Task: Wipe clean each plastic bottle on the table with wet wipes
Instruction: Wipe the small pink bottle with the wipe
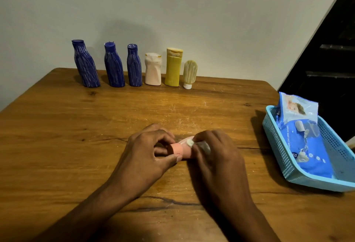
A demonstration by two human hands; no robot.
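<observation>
A small pink plastic bottle [179, 150] lies on its side at the middle of the wooden table [76, 126]. My left hand [148, 153] pinches its cap end between thumb and fingers. My right hand [215, 151] covers the bottle's other end and grips a white wet wipe [194, 143] against it. Several bottles stand in a row at the back edge: three streaked dark blue ones [85, 64] [114, 65] [134, 65], a white one [153, 69], a yellow one [173, 67] and a small pale green tube [189, 74] on its cap.
A light blue perforated basket [288, 168] sits at the table's right edge, holding a blue wet-wipes pack [305, 145]. White dusty smears mark the wood between my hands and the bottle row. A dark stair opening lies beyond the right edge.
</observation>
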